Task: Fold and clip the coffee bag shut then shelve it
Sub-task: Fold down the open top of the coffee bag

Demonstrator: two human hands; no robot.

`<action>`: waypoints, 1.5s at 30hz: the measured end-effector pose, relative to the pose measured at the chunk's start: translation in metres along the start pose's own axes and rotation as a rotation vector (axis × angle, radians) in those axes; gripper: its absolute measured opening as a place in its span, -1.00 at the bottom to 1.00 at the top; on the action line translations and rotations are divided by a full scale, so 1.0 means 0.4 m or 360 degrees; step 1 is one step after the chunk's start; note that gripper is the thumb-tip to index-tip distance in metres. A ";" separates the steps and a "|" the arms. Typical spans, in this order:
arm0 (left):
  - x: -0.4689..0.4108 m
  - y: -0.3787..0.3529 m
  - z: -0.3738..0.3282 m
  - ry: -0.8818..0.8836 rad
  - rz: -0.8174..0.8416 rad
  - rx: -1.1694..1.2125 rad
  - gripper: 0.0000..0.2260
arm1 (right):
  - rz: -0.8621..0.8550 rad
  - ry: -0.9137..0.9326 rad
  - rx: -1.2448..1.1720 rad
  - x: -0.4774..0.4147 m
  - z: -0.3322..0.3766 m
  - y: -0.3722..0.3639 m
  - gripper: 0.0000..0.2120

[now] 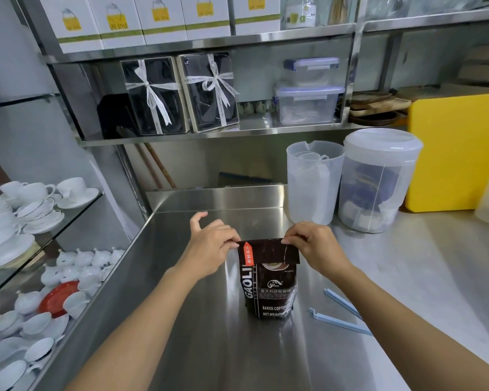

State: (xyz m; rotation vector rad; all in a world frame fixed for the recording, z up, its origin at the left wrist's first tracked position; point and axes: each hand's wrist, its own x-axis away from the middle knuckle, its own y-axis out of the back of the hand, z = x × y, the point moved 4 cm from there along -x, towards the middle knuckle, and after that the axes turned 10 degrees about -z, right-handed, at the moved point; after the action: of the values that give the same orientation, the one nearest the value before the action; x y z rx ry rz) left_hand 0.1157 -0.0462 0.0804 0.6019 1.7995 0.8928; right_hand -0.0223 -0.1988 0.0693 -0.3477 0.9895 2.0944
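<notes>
**Folding the bag top**

Holding the coffee bag (268, 280) by its top, you have both hands up at the folded edge. The bag stands upright on the shiny worktop (209, 348), right in front of you. Your left hand (209, 244) pinches the left corner of the top, and your right hand (314, 246) pinches the right corner. Each grip is pressed tight on the bag top.

Just to the right of the bag lies the blue clip (339, 317), flat on the worktop and open. You will need one hand to get it. If you let go with that hand, the fold may spring back up. The bag may also tip over and spill.

Farther back, the shelf (260, 128) is quite full, so finding room could be hard.
</notes>
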 end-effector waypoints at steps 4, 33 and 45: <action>0.012 -0.017 -0.016 0.0129 0.0037 0.0000 -0.98 | -0.0026 -0.0005 -0.0022 0.002 0.002 0.001 -0.92; -0.049 -0.057 -0.131 0.0052 0.0058 0.0300 -0.96 | 0.0026 -0.0414 -0.0502 0.048 -0.038 0.002 -0.79; -0.043 -0.044 -0.171 -0.0104 0.0073 0.0202 -0.92 | -0.0029 -0.0593 -0.0576 0.069 -0.064 0.006 -0.86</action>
State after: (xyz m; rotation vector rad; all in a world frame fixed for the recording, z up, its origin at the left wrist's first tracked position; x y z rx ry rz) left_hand 0.0591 -0.0901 0.0916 0.7472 1.7990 0.7849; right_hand -0.0442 -0.2040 0.0391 -0.1334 0.3888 2.2131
